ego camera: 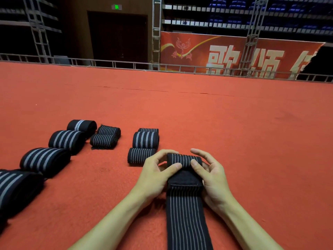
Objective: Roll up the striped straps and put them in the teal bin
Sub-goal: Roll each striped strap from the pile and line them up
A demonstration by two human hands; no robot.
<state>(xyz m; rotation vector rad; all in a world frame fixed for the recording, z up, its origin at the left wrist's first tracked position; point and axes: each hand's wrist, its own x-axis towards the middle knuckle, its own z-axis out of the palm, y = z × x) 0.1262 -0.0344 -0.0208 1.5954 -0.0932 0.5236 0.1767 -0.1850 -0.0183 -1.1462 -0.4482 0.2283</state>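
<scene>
Strap (188, 213) lengthwise near-to-far, roll (183, 159) apparently crosswise

rolled straps (145, 139) crowd the carpet (252, 132) left and just ahead; its right side lies open.

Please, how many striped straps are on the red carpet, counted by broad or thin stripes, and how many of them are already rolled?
Broad-striped rolled straps: 5
Thin-striped rolled straps: 4
Half-rolled thin-striped strap, held by left hand and right hand: 1
Total: 10
</scene>
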